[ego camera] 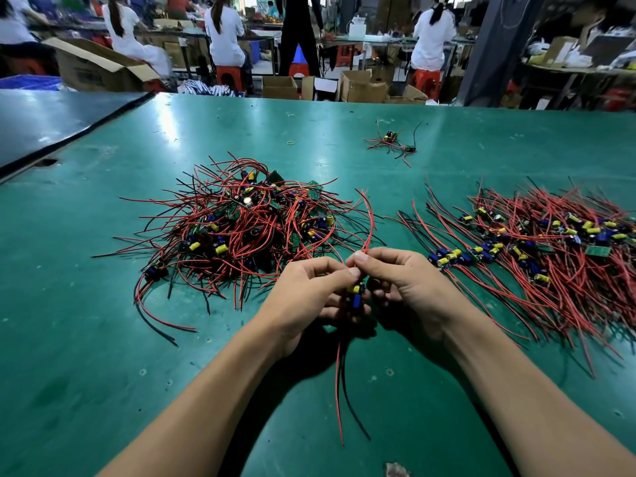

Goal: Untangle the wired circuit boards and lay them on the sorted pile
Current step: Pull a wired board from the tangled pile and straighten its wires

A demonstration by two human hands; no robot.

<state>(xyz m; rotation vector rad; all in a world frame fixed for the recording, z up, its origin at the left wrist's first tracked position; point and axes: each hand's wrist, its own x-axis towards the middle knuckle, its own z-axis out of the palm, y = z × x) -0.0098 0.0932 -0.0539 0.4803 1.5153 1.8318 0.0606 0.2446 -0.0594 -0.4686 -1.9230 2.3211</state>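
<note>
Untangling is the step in hand, I'd say. The big messy heap (241,228) of wired boards sits mid-desk (103,339), and the sorted pile (537,249), wires all combed the same way, lies off to the right. On the near side between them, the left hand (303,297) is curled round one circuit board (356,296). The right hand (402,287) pinches its red wires (370,222) between thumb and forefinger, where they arc up toward the heap. A red and black pair (339,390) dangles toward the near edge. It looks mostly free, so next is probably straightening the leads and laying it rightward on the pile, lined up with the rest. The room's a busy workshop: people in white at far benches, cardboard boxes (96,70), red stools (229,75). The desk is green, scuffed and shiny, with a small stray cluster (392,141) far off and a rubber band (291,143) beyond the heap.
</note>
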